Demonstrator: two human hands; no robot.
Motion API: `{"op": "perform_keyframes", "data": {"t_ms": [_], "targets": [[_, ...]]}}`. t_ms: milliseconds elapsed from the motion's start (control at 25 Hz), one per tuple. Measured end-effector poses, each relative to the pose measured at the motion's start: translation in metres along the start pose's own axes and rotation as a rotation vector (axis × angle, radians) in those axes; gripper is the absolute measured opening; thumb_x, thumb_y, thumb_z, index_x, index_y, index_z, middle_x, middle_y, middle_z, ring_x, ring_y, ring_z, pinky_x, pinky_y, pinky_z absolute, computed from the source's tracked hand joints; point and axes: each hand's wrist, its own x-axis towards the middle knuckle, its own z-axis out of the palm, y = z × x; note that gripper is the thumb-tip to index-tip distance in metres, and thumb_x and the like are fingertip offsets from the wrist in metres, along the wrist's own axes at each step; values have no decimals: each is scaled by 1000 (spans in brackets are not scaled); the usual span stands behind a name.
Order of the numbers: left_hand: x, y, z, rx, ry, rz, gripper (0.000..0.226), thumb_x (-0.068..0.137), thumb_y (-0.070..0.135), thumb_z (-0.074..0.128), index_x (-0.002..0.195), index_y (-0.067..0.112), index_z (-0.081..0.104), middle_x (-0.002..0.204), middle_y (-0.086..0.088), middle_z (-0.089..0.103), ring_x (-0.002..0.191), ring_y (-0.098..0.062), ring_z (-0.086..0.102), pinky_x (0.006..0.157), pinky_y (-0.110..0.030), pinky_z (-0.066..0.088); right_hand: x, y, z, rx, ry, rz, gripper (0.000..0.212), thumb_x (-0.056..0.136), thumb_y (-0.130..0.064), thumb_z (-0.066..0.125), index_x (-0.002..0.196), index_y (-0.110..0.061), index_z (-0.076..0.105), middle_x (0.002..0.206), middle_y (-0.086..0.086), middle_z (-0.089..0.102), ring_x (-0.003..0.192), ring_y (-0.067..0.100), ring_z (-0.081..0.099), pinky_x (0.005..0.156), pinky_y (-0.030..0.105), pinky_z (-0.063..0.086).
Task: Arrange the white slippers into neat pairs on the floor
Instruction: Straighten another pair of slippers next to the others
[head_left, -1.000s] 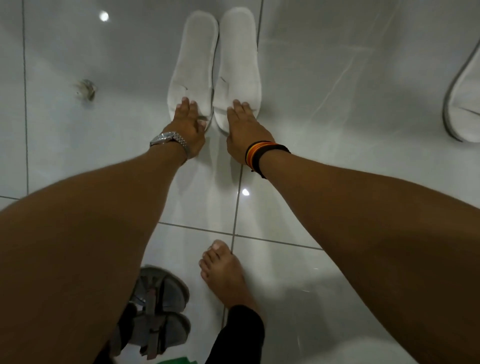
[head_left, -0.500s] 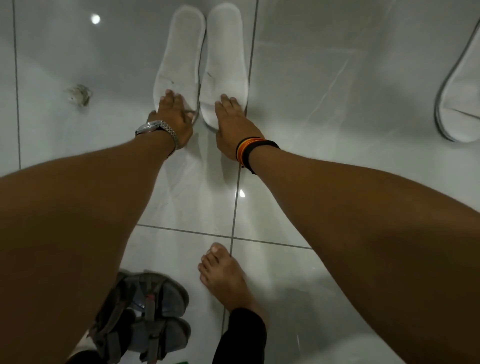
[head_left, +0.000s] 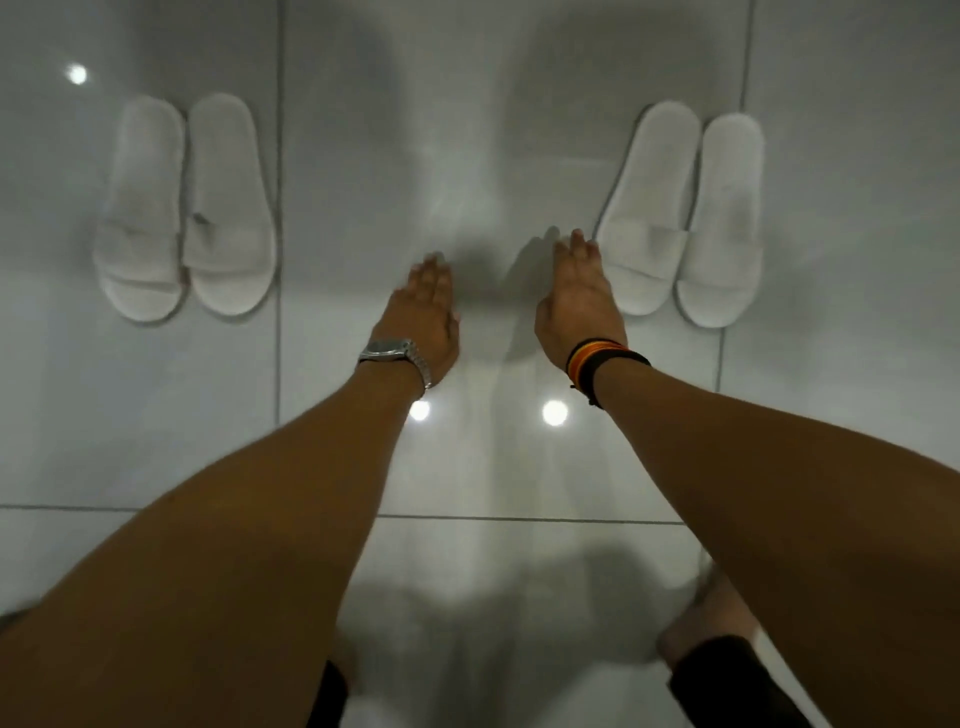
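Two pairs of white slippers lie on the glossy tile floor. The left pair (head_left: 184, 208) sits side by side at the upper left, toe ends toward me. The right pair (head_left: 685, 213) lies side by side at the upper right, slightly angled. My left hand (head_left: 423, 312), with a metal watch, hovers flat over bare floor between the pairs, holding nothing. My right hand (head_left: 576, 296), with striped wristbands, is flat with fingers together; its fingertips are right beside the toe end of the right pair's inner slipper, and I cannot tell whether they touch.
The grey tile floor (head_left: 483, 156) shows grout lines and bright light reflections (head_left: 555, 413). My bare foot (head_left: 711, 618) and dark trouser leg (head_left: 727, 680) are at the lower right.
Both hands have left the first pair and moved right with my view. That pair now lies at the left, and a second pair is in full view by my right hand.
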Motion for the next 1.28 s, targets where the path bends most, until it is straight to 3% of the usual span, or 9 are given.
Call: {"op": "perform_keyframes", "data": {"t_ms": [80, 160, 280, 640, 960, 1280], "targets": [[33, 78, 27, -10, -11, 133, 64, 107, 23, 31, 161, 4, 2, 169, -14, -3, 158, -27, 0, 129, -39, 8, 10, 70, -21, 4, 61, 133, 70, 95, -10, 42, 159, -6, 14, 169, 13, 6, 157, 32, 6, 127, 44, 21], [64, 147, 54, -6, -25, 229, 64, 107, 25, 31, 161, 4, 2, 169, -15, -4, 158, -28, -2, 129, -39, 8, 15, 129, -31, 3, 7, 201, 68, 99, -15, 38, 160, -4, 9, 169, 14, 1, 158, 31, 2, 128, 43, 16], [92, 221, 91, -45, -123, 184, 66, 107, 31, 27, 160, 7, -5, 169, -12, -13, 157, -27, -10, 129, -39, 2, 14, 187, -34, 26, -154, 114, 64, 104, -21, 37, 159, -3, 9, 169, 15, 0, 158, 28, -1, 129, 38, 7], [108, 346, 125, -100, -285, 160, 67, 107, 27, 28, 160, 6, -6, 168, -12, -16, 157, -27, -13, 129, -39, 1, 24, 320, -85, 50, -35, 108, 54, 101, -18, 46, 152, -4, 37, 162, 14, 31, 148, 30, 34, 120, 33, 29], [115, 380, 132, -94, -308, 147, 67, 107, 26, 28, 160, 7, -7, 168, -11, -17, 156, -26, -14, 129, -38, 0, 27, 356, -94, 60, 17, 122, 52, 96, -20, 53, 146, -7, 45, 155, 12, 38, 137, 33, 48, 110, 36, 41], [114, 384, 119, -87, -348, 191, 67, 108, 29, 29, 160, 7, -7, 168, -10, -16, 157, -25, -13, 129, -36, -1, 16, 356, -93, 103, 76, 182, 52, 99, -20, 51, 147, -3, 43, 157, 14, 37, 144, 30, 40, 118, 33, 34]]}}
